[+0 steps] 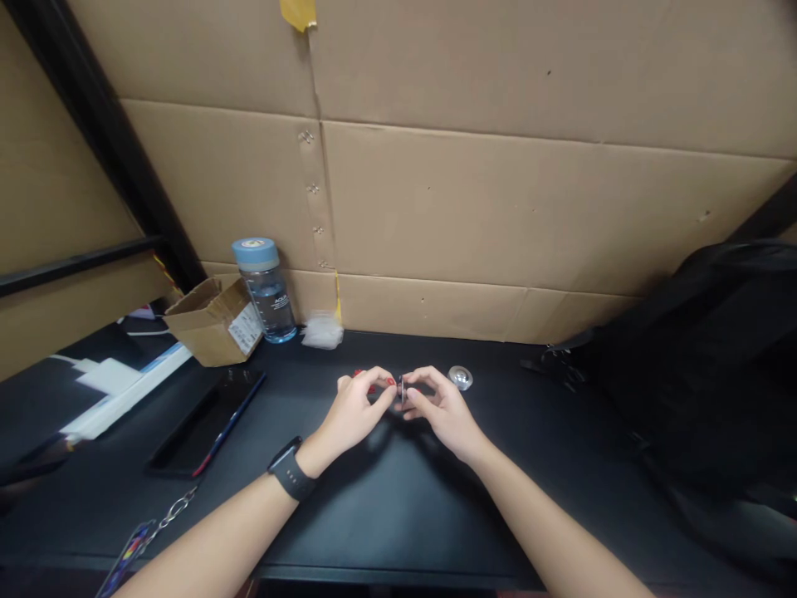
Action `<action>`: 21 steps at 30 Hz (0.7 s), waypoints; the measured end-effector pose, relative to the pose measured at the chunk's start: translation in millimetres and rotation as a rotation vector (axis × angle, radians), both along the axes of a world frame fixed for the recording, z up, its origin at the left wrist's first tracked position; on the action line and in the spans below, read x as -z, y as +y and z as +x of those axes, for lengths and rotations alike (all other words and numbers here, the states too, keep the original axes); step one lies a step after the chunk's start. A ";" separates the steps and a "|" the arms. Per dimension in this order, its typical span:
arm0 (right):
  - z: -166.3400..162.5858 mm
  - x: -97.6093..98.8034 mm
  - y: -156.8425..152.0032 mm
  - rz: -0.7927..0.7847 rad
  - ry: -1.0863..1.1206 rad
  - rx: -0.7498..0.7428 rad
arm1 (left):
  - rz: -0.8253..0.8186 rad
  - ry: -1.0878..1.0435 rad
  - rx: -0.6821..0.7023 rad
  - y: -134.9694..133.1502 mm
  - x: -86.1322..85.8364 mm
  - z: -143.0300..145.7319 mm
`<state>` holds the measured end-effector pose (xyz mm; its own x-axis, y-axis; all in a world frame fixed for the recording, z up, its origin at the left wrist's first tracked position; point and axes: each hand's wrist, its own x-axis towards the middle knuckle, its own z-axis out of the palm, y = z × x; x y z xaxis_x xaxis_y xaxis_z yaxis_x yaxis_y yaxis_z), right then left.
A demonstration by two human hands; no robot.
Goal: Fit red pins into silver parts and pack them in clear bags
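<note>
Both of my hands meet over the middle of a black desk (398, 515). My left hand (356, 411), with a black watch on its wrist, pinches a small red part that I cannot name. My right hand (439, 407) pinches a small thin dark round piece (403, 390) held on edge between the two hands. The fingertips of both hands nearly touch. A small clear round dome-like piece (461, 377) lies on the desk just beyond my right hand.
A blue-capped water bottle (266, 289), an open cardboard box (215, 320) and a crumpled clear bag (322, 330) stand at the back left. A dark phone (208, 419) lies left; a black bag (703, 374) fills the right. A keychain lanyard (149, 531) lies near the front edge. Cardboard walls the back.
</note>
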<state>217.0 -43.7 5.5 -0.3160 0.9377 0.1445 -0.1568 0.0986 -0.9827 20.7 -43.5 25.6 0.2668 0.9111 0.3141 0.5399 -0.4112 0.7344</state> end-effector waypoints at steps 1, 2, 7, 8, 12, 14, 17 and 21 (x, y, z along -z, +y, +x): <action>0.4 -0.2 0.2 -0.013 0.013 -0.015 | 0.011 0.034 -0.007 -0.7 -1.9 -0.4; 1.1 -0.8 0.5 -0.026 0.016 -0.030 | 0.025 0.068 -0.012 -1.2 -3.4 -0.8; 4.0 -5.2 1.2 -0.072 0.011 -0.081 | 0.104 0.160 0.016 -2.1 -3.7 -4.7; 4.0 -5.3 1.3 -0.065 0.014 -0.081 | 0.125 0.174 0.038 -1.6 -3.4 -6.1; 4.2 -3.5 2.8 -0.066 -0.027 -0.021 | 0.221 0.303 -0.031 6.0 -5.1 -18.0; 6.2 -2.6 4.4 -0.071 -0.059 0.040 | 0.230 0.414 -0.203 14.4 -4.9 -30.7; 11.7 -2.6 7.1 -0.045 -0.086 0.096 | 0.170 0.606 -0.398 30.5 2.8 -57.3; 18.2 -3.7 8.8 -0.008 -0.109 0.116 | 0.082 0.732 -0.431 48.6 21.2 -89.6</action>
